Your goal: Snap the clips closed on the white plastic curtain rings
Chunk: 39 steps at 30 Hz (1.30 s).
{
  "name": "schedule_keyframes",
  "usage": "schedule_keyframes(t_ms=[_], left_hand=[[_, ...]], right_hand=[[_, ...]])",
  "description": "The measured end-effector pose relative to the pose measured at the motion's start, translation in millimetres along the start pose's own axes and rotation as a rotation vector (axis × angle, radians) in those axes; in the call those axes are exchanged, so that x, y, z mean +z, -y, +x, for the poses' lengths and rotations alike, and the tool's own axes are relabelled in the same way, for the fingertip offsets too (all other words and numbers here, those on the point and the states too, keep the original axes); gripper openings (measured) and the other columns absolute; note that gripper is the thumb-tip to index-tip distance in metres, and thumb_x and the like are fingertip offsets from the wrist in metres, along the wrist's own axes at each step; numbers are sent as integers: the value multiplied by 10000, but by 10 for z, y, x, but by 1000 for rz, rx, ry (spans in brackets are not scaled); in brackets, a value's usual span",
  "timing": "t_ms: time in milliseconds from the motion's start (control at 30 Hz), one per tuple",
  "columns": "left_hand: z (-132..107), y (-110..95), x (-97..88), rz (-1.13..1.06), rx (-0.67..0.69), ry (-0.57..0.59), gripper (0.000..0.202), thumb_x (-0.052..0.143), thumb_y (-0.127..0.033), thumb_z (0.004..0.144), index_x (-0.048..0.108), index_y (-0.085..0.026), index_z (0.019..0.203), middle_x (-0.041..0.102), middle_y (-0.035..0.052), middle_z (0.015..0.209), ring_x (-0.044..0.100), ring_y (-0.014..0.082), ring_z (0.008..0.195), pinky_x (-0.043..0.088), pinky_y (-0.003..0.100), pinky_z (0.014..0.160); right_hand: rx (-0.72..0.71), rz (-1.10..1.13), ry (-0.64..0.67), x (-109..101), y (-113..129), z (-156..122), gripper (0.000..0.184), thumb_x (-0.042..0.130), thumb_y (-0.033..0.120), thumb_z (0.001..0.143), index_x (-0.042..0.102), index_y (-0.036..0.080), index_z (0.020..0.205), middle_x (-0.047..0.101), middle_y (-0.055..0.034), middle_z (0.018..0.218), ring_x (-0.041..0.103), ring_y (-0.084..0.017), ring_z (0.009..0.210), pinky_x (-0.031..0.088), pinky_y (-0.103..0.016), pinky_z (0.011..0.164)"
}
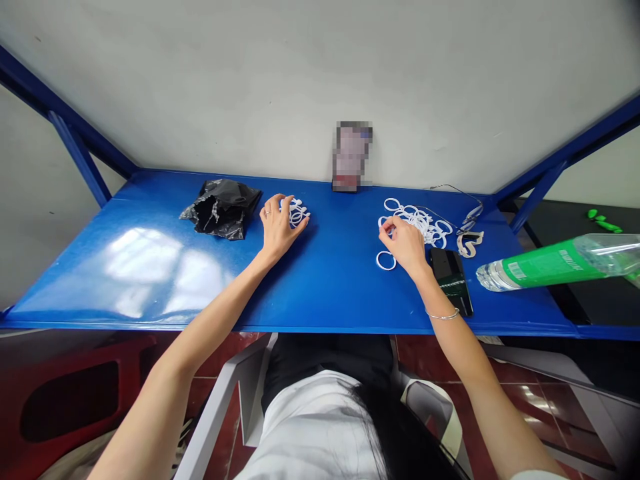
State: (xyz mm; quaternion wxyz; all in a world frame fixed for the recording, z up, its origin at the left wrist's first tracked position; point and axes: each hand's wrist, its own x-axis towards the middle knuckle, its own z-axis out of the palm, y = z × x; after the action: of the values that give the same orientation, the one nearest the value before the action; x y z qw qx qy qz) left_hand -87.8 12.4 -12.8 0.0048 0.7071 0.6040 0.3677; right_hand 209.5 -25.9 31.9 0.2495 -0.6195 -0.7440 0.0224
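A blue bench [325, 293] carries everything. At its right end a water bottle [545, 265] lies on its side, and a crumpled black bag [223, 208] sits at the left. A dark phone [451, 279] lies by the right wrist. The right hand [403, 243] curls its fingertips together at the edge of the big heap of white rings [425, 223]; whether they pinch one cannot be told. The left hand [277, 227] rests spread on the small pile of rings [299, 212].
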Motion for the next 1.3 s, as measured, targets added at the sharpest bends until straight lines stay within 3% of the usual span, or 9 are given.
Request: schedule_keyframes(t_ms=[133,267,467,733,933,1100,1300], left_hand=[[-77,-256,-88,-67,162,73,301,564,-367,897,563,-221,1161,547,132,1245,488,288,1191,372,463,1008],[-202,-440,-88,-294,314,209,295,505,-409,931,597,-193,1109,602,110,1148,545,232,1101,428,404,988],[-318,-602,-73,-550,324,384,293,481,-434,940,628,-181,963,658,90,1019,593,195,974,475,362,907],[-315,-628,-90,-755,126,424,360,478,-479,937,635,-166,851,668,49,867,618,142,790,498,268,728],[-294,-612,-101,-1014,-126,556,425,546,-554,878,638,-142,828,662,33,741,610,124,670,524,266,691],[-279,-628,-94,-1252,-271,660,408,638,-532,830,652,-124,818,659,30,696,598,106,612,495,238,617],[-270,-616,-69,-1401,-421,735,437,704,-536,772,655,-103,815,647,24,670,596,95,579,473,209,573]], right_hand=[[-209,207,-23,1,115,-16,119,501,277,911,587,205,873,661,-36,772,618,-176,671,458,-288,609],[-432,227,4,117,268,-105,149,474,265,953,588,204,876,681,-59,855,639,-187,776,490,-308,713],[-617,198,122,291,409,-223,152,459,231,969,600,202,920,707,-69,918,659,-205,868,514,-327,746],[-597,230,89,232,425,-224,156,461,215,964,613,205,931,717,-58,921,669,-199,856,529,-327,748],[-471,190,-15,208,380,-202,218,462,210,952,589,195,1130,678,-102,1097,656,-213,961,540,-319,758],[-515,119,19,230,370,-196,248,478,223,953,590,202,1173,685,-94,1098,652,-232,989,543,-343,780],[-557,105,-49,257,377,-204,241,449,247,980,617,179,1138,712,-91,1020,664,-217,919,538,-333,766]])
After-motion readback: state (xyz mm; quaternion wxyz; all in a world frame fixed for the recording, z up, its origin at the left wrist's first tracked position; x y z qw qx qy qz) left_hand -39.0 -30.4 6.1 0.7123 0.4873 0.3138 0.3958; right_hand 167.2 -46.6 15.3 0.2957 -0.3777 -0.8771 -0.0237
